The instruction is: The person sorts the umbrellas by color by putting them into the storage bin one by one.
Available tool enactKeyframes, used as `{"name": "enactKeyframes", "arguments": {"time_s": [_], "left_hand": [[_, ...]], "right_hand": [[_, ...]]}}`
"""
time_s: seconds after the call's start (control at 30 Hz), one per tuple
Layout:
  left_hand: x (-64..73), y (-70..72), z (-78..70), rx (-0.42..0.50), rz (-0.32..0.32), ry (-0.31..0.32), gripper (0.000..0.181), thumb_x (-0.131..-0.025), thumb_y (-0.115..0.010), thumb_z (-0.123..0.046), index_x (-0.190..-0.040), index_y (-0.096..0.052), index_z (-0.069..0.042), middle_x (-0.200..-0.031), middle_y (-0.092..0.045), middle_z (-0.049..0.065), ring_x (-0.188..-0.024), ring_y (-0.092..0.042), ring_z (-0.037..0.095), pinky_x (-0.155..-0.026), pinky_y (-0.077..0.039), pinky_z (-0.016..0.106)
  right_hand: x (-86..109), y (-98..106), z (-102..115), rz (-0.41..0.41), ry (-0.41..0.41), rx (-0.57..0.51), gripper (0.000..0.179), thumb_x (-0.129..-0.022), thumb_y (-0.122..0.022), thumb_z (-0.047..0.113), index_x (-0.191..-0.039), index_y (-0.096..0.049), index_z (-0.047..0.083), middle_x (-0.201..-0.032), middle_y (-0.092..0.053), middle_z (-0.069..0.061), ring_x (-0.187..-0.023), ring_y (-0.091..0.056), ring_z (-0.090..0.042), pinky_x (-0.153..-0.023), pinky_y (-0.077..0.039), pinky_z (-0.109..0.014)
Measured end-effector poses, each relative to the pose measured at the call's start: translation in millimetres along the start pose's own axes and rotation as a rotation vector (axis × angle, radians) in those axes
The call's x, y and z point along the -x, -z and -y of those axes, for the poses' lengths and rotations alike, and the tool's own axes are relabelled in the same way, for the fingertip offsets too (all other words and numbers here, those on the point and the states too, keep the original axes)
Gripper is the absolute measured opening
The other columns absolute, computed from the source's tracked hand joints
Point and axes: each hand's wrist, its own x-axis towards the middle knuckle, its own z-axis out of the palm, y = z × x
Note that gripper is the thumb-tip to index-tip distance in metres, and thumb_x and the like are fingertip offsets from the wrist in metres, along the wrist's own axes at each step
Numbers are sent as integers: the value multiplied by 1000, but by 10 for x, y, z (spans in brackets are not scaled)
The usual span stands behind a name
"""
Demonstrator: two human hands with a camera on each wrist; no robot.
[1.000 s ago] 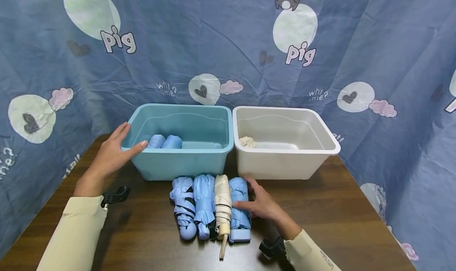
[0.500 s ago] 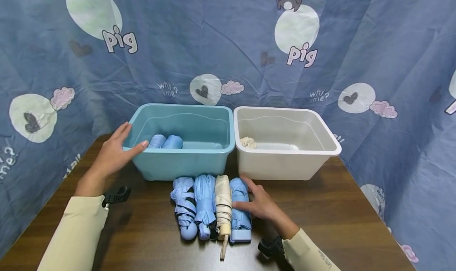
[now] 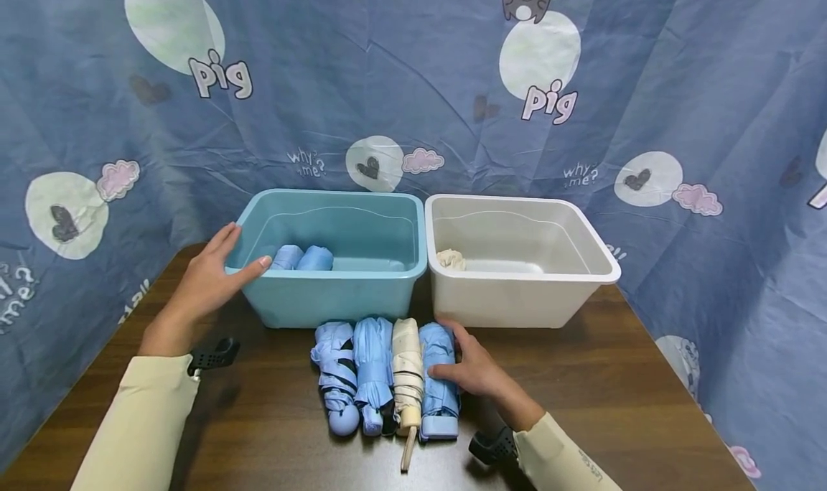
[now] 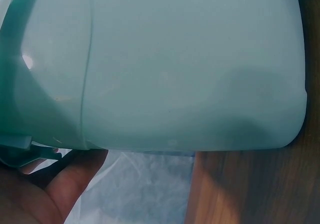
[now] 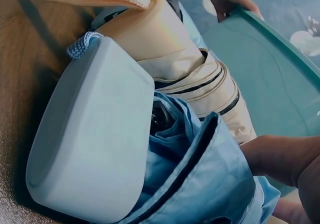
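Observation:
Four-in-a-row is how the folded umbrellas lie: several side by side on the table. My right hand (image 3: 478, 369) holds the rightmost one, a light blue umbrella (image 3: 439, 401) with a flat pale handle; the thumb lies over its upper side and the other fingers go down its far right side, partly hidden. Left of it lies a beige umbrella (image 3: 408, 376) with a wrist strap, then a blue umbrella (image 3: 373, 365) and a periwinkle umbrella (image 3: 336, 387) with a round knob. My left hand (image 3: 203, 283) grips the left corner of the teal bin (image 3: 329, 301), thumb over its front rim.
Two blue rolled bundles (image 3: 315, 258) lie inside the teal bin at its left. Right beside it stands a white bin (image 3: 504, 308) holding a beige bundle (image 3: 450, 260). A blue printed curtain (image 3: 413, 82) hangs behind the wooden table (image 3: 581, 390).
My right thumb has drawn slightly to the right, off the edge of the beige umbrella onto the light blue one. My left hand stays on the teal bin.

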Motion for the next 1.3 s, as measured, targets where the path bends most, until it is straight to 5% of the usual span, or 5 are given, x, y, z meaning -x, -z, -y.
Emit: {"name": "enactKeyframes", "arguments": {"time_s": [0.17, 0.97, 1.3], "left_hand": [[8, -8, 2, -1, 1, -2, 96, -90, -58, -54, -154, -11, -1, -160, -8, 19, -140, -16, 50, -103, -22, 70], [18, 2, -11, 6, -3, 8, 96, -90, -59, -54, -154, -11, -1, -160, -6, 19, -140, -16, 50, -102, -22, 71], [3, 27, -35, 1, -4, 10, 96, -90, -58, -55, -154, -11, -1, -160, -7, 19, -140, -16, 51, -102, -22, 71]], "right_hand": [[13, 14, -9, -24, -19, -26, 82, -76, -81, 13, -146, -38, 14, -134, -47, -20, -113, -49, -34, -92, -42, -57], [112, 281, -17, -90, -75, -127, 80, -75, -81, 8, -144, -42, 20, -125, -49, -21, -102, -52, -33, -70, -50, -40], [202, 448, 51, -83, -66, -130, 79, -78, -79, 9, -145, -39, 19, -130, -45, -23, -106, -52, -34, -75, -50, -43]]}}
